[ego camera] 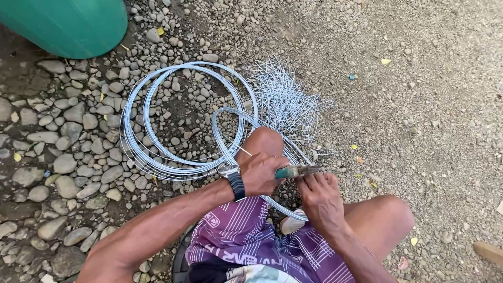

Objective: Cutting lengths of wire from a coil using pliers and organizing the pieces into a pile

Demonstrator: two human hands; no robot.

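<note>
Pliers [294, 171], teal-handled, lay roughly level across the knees, long axis left to right, jaws pointing right. Gripped at the handle by left hand [260, 173], fingers wrapped closed. Right hand [319, 196] just beside the jaws, fingers pinched at the tip, apparently on a strand of wire; strand itself too fine to confirm. Nearer to the jaws: right hand. Loop of wire coil [183, 120] ran under both hands, bulk of it spread on gravel [419, 105] ahead and to the left. Heap of cut wire pieces [283, 97] beyond the coil. Green drum [68, 23] at top left.
</note>
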